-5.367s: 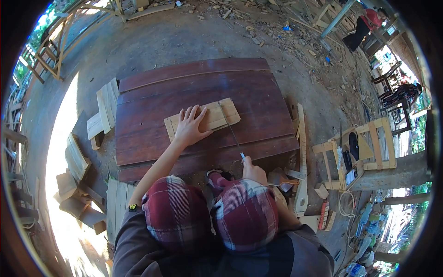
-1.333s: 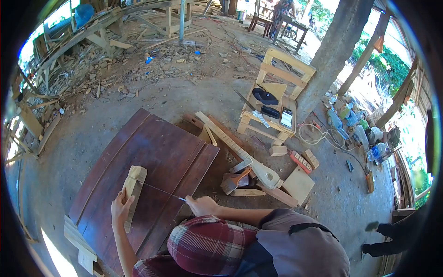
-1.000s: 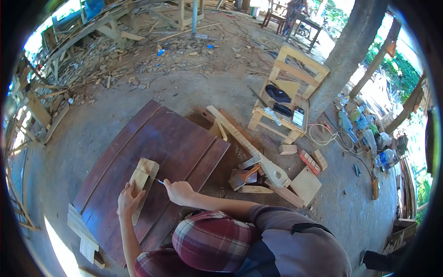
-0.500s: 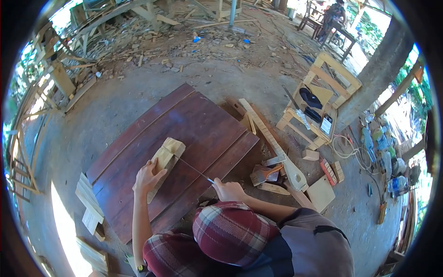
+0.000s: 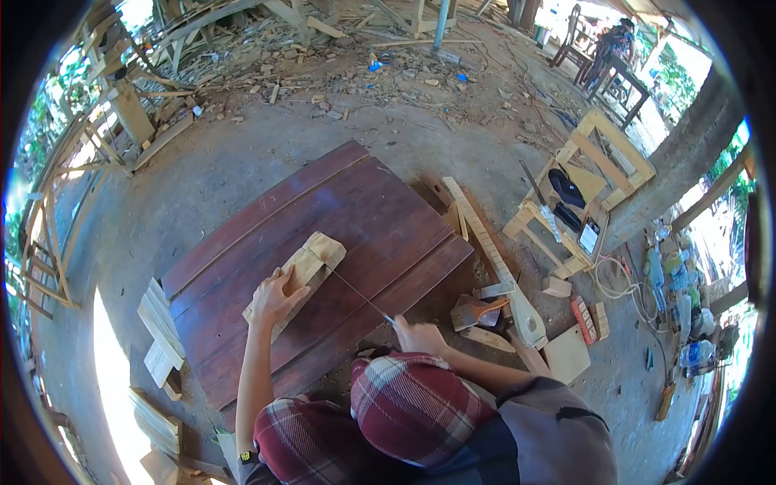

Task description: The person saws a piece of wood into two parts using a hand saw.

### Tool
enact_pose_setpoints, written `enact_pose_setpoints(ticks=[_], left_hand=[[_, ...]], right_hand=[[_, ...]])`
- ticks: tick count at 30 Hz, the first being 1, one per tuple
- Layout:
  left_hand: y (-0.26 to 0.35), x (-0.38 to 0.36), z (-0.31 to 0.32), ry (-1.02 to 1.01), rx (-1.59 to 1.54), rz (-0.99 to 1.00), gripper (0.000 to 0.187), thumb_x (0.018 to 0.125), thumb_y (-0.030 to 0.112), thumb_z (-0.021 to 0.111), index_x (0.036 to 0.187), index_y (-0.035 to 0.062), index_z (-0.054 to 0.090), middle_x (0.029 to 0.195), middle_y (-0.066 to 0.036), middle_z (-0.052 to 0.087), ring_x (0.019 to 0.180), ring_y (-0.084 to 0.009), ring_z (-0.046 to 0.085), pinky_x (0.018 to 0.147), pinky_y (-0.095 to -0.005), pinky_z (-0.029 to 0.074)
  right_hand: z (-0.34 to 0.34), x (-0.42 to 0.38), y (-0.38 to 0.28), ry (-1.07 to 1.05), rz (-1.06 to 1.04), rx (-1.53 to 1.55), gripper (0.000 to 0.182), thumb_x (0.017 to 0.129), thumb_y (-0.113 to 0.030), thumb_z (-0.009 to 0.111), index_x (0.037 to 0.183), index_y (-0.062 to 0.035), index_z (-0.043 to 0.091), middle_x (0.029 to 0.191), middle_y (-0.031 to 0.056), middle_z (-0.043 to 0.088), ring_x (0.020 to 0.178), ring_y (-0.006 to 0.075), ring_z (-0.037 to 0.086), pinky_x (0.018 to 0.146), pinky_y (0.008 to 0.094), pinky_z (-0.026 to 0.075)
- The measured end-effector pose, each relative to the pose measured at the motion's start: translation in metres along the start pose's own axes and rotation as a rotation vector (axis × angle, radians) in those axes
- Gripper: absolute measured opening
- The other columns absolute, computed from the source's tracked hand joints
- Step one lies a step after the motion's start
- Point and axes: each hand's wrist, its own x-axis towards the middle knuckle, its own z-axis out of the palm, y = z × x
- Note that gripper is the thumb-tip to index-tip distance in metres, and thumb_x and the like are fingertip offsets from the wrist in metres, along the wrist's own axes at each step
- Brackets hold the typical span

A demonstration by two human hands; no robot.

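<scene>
A pale wooden block (image 5: 326, 247) lies at a slant on a dark reddish-brown wooden panel (image 5: 388, 218). My left hand (image 5: 276, 296) grips the block toward its near end, thumb on one side and fingers over the other. In my right hand (image 5: 419, 336) is the handle of a thin-bladed handsaw (image 5: 361, 293), its blade seen nearly edge-on. The blade reaches from my fist to the block and crosses it near the far end, where a line shows on the wood.
Right of the panel lie a long guitar-neck-shaped wooden piece (image 5: 493, 250), a wide brush (image 5: 482, 310) and a red block (image 5: 584, 318). A wooden frame (image 5: 566, 248) holds a phone (image 5: 589, 235). Cut timber (image 5: 162, 327) lies at left. A person (image 5: 614, 50) is far back.
The view has shifted, so the scene sits farther right. Both hands keep their hold, and the saw blade still lies across the block near its far end.
</scene>
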Motion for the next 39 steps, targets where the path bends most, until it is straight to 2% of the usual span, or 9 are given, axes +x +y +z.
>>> enact_pose_setpoints(ticks=[3, 5, 11, 16, 22, 25, 31, 34, 39], left_hand=[[0.009, -0.006, 0.003, 0.061, 0.068, 0.040, 0.080, 0.078, 0.059, 0.063, 0.140, 0.0113, 0.048, 0.142, -0.025, 0.043, 0.124, -0.0416, 0.048, 0.102, -0.0434, 0.041], [0.012, -0.012, 0.007, 0.119, 0.091, 0.044, 0.078, 0.078, 0.058, 0.063, 0.139, 0.0114, 0.048, 0.141, -0.025, 0.044, 0.124, -0.0407, 0.048, 0.102, -0.0433, 0.042], [0.009, -0.020, 0.028, 0.147, 0.162, 0.042, 0.079, 0.079, 0.056, 0.064, 0.143, 0.0135, 0.042, 0.144, -0.024, 0.038, 0.128, -0.0452, 0.039, 0.104, -0.0483, 0.039], [0.002, -0.019, 0.034, 0.135, 0.211, 0.050, 0.082, 0.080, 0.057, 0.062, 0.146, 0.0156, 0.037, 0.148, -0.024, 0.033, 0.130, -0.0464, 0.037, 0.107, -0.0496, 0.035], [0.000, -0.020, 0.041, 0.185, 0.211, 0.049, 0.078, 0.081, 0.052, 0.063, 0.145, 0.0152, 0.038, 0.147, -0.025, 0.033, 0.129, -0.0473, 0.038, 0.108, -0.0512, 0.034], [-0.003, -0.024, 0.048, 0.273, 0.196, 0.093, 0.078, 0.081, 0.051, 0.063, 0.144, 0.0126, 0.039, 0.144, -0.026, 0.035, 0.129, -0.0469, 0.037, 0.111, -0.0503, 0.028], [-0.006, -0.025, 0.052, 0.318, 0.123, 0.110, 0.078, 0.080, 0.053, 0.064, 0.147, 0.0238, 0.035, 0.151, -0.022, 0.026, 0.137, -0.0434, 0.026, 0.114, -0.0533, 0.019], [-0.001, -0.028, 0.043, 0.202, 0.140, 0.015, 0.078, 0.080, 0.056, 0.064, 0.147, 0.0291, 0.035, 0.153, -0.020, 0.023, 0.139, -0.0406, 0.024, 0.113, -0.0590, 0.015], [-0.004, -0.026, 0.048, 0.243, 0.148, 0.032, 0.078, 0.080, 0.057, 0.063, 0.147, 0.0313, 0.033, 0.153, -0.019, 0.025, 0.138, -0.0392, 0.027, 0.110, -0.0610, 0.016]], right_hand=[[0.000, -0.018, 0.016, -0.097, 0.036, 0.010, 0.020, 0.094, -0.023, 0.045, 0.099, -0.0048, 0.041, 0.054, 0.0186, 0.059, 0.049, 0.0390, 0.061, 0.045, 0.0528, 0.047], [0.005, -0.011, 0.018, -0.044, 0.031, -0.039, 0.020, 0.094, -0.023, 0.045, 0.100, -0.0044, 0.041, 0.055, 0.0194, 0.060, 0.050, 0.0397, 0.061, 0.046, 0.0530, 0.047], [0.010, 0.063, -0.031, 0.032, -0.002, -0.084, 0.020, 0.096, -0.021, 0.042, 0.103, -0.0025, 0.044, 0.065, 0.0217, 0.064, 0.061, 0.0412, 0.065, 0.057, 0.0524, 0.051], [0.021, 0.101, -0.041, 0.054, 0.017, -0.083, 0.019, 0.095, -0.021, 0.042, 0.102, -0.0032, 0.044, 0.064, 0.0213, 0.064, 0.061, 0.0413, 0.065, 0.056, 0.0531, 0.051], [0.030, 0.013, -0.014, -0.047, 0.181, -0.174, 0.020, 0.097, -0.025, 0.043, 0.099, -0.0055, 0.043, 0.060, 0.0209, 0.062, 0.058, 0.0401, 0.064, 0.051, 0.0521, 0.050], [0.011, -0.007, -0.009, -0.126, 0.200, -0.210, 0.021, 0.098, -0.027, 0.042, 0.100, -0.0054, 0.043, 0.059, 0.0205, 0.062, 0.057, 0.0392, 0.064, 0.051, 0.0517, 0.050], [0.004, 0.008, -0.017, -0.048, 0.182, -0.239, 0.023, 0.098, -0.026, 0.041, 0.102, -0.0037, 0.045, 0.058, 0.0202, 0.061, 0.057, 0.0400, 0.064, 0.051, 0.0506, 0.050], [-0.003, 0.025, -0.020, -0.092, 0.205, -0.185, 0.023, 0.098, -0.028, 0.041, 0.103, -0.0057, 0.046, 0.067, 0.0235, 0.063, 0.068, 0.0442, 0.064, 0.061, 0.0557, 0.049], [-0.005, 0.098, -0.032, -0.009, 0.001, -0.135, 0.022, 0.096, -0.023, 0.041, 0.100, -0.0019, 0.047, 0.069, 0.0250, 0.064, 0.068, 0.0428, 0.066, 0.060, 0.0534, 0.052]])
